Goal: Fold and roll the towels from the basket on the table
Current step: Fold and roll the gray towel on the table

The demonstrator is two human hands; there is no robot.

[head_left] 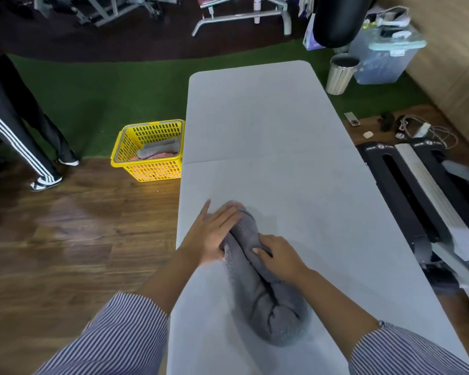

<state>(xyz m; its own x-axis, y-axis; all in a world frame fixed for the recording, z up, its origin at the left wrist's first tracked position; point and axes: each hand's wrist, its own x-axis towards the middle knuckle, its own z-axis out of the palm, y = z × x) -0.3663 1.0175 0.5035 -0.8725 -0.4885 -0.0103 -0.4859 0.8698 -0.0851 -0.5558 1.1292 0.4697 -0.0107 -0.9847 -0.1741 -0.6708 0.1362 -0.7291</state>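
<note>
- We see a grey towel (263,282) rolled into a thick log on the near part of the grey table (268,125), its length running from the far left toward the near right
- Our left hand (214,234) lies flat on the far end of the roll, fingers straight and spread, pressing down on the cloth
- Our right hand (279,255) rests on the middle of the roll, fingers bent over the top fold and gripping the towel
- Both forearms come in from the near edge, with striped sleeves (125,334) pushed up above the elbows
- The yellow basket (149,169) stands on the wooden floor just left of the table, holding a grey towel and something pink beneath it
- A person in dark trousers with white side stripes (16,125) stands at the far left
- A slatted bin (340,75) and a clear storage box (382,58) sit on the green turf beyond the table's far right corner
- Cables and chargers (423,129) lie on the floor to the right
</note>
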